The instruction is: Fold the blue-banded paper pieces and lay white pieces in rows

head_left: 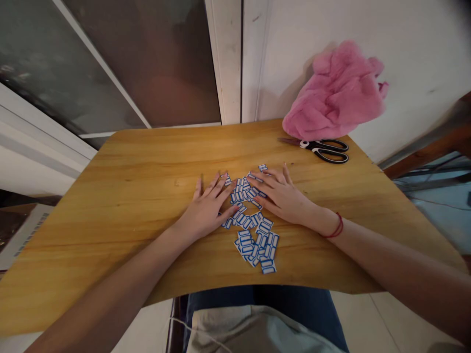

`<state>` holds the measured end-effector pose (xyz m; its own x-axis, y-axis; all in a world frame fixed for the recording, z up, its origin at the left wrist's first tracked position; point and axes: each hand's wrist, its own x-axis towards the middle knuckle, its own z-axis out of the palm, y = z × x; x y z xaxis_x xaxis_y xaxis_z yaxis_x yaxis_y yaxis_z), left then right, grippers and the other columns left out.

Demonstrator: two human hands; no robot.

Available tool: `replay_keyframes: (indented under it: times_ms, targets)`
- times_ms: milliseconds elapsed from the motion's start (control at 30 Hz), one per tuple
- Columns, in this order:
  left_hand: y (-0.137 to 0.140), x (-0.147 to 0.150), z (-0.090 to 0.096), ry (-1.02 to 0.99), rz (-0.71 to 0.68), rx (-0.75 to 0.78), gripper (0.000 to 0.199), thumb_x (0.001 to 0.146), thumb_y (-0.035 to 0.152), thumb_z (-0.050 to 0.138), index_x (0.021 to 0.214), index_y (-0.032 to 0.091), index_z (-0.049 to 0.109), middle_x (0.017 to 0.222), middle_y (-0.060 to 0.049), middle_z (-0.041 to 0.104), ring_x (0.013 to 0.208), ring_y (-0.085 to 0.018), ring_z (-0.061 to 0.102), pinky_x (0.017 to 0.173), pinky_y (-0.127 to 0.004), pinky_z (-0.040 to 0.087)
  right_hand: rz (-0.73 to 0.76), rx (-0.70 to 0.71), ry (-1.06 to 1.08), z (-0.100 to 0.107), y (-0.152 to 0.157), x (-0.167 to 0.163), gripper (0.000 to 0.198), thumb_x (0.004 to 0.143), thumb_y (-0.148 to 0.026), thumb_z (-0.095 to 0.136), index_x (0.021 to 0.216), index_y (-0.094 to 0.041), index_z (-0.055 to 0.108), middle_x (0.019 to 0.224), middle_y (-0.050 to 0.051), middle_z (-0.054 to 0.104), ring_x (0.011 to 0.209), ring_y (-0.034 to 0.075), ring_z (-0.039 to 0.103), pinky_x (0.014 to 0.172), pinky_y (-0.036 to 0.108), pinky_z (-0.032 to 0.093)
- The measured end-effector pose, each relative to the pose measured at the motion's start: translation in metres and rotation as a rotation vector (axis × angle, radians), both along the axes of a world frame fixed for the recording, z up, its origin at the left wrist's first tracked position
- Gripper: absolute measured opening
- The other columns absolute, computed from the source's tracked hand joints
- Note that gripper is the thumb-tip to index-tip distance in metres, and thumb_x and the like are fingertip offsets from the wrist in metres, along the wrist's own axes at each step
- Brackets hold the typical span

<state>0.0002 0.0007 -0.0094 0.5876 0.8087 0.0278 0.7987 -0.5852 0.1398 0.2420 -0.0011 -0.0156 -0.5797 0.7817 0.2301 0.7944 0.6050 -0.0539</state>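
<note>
Small white label pieces with blue borders [245,217] lie in a loose, overlapping heap at the middle of the wooden table [147,176]. My left hand [209,208] rests flat at the heap's left side, fingers spread, its fingertips touching some of the labels. On the other side my right hand [281,196] lies palm down with fingers apart, covering part of the upper labels. A red string circles my right wrist. Several labels closer to the table's front edge are untouched by either hand. What lies under my palms is hidden.
Black-handled scissors [324,148] lie at the back right, blades pointing left. Behind them a crumpled pink fluffy cloth [336,95] leans on the white wall [412,54]. A glazed door [165,63] stands beyond the table. A cardboard box [27,235] is at the left.
</note>
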Motion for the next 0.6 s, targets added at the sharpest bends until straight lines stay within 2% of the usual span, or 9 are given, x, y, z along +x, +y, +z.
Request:
replay_keyframes:
  times_ms: [67, 200, 367, 500, 600]
  targets:
    - [-0.0002, 0.0002, -0.0001, -0.008, -0.01, 0.005, 0.063, 0.092, 0.055, 0.03, 0.147, 0.026, 0.023, 0.156, -0.01, 0.018, 0.144, -0.026, 0.013, 0.114, -0.058, 0.007, 0.047, -0.012, -0.035, -0.0012, 0.0001, -0.0007, 0.049, 0.097, -0.046, 0.029, 0.14, -0.026, 0.041, 0.145, 0.005, 0.04, 0.132, 0.03, 0.032, 0.11, 0.066, 0.007]
    - [-0.0001, -0.0019, 0.001, 0.01, -0.022, 0.028, 0.057, 0.093, 0.053, 0.029, 0.145, 0.028, 0.029, 0.155, -0.007, 0.022, 0.144, -0.025, 0.014, 0.115, -0.058, 0.005, -0.017, -0.011, -0.017, -0.0016, 0.0015, 0.0026, 0.048, 0.095, -0.048, 0.032, 0.136, -0.028, 0.048, 0.145, 0.007, 0.04, 0.131, 0.031, 0.033, 0.109, 0.065, 0.012]
    - [0.0012, -0.0032, -0.0012, -0.017, 0.073, 0.071, 0.058, 0.094, 0.049, 0.029, 0.145, 0.022, 0.03, 0.153, -0.009, 0.027, 0.144, -0.025, 0.014, 0.116, -0.056, 0.007, -0.065, -0.001, 0.023, 0.0004, 0.002, 0.0045, 0.044, 0.095, -0.047, 0.035, 0.131, -0.029, 0.053, 0.142, 0.006, 0.042, 0.128, 0.028, 0.035, 0.111, 0.062, 0.013]
    - [0.0012, 0.0008, -0.0035, -0.03, -0.006, 0.051, 0.057, 0.093, 0.052, 0.032, 0.145, 0.03, 0.028, 0.156, -0.007, 0.021, 0.144, -0.027, 0.011, 0.114, -0.058, 0.007, -0.087, 0.013, -0.009, -0.0006, 0.002, 0.0011, 0.053, 0.093, -0.051, 0.035, 0.138, -0.025, 0.044, 0.146, 0.011, 0.035, 0.129, 0.032, 0.033, 0.108, 0.066, 0.011]
    - [0.0012, 0.0021, -0.0024, -0.034, -0.035, 0.045, 0.054, 0.092, 0.052, 0.035, 0.142, 0.031, 0.035, 0.155, -0.005, 0.022, 0.144, -0.028, 0.01, 0.114, -0.059, 0.005, -0.075, 0.004, -0.021, -0.0013, 0.0023, -0.0001, 0.05, 0.093, -0.053, 0.035, 0.135, -0.029, 0.048, 0.149, 0.011, 0.031, 0.13, 0.033, 0.032, 0.107, 0.068, 0.01]
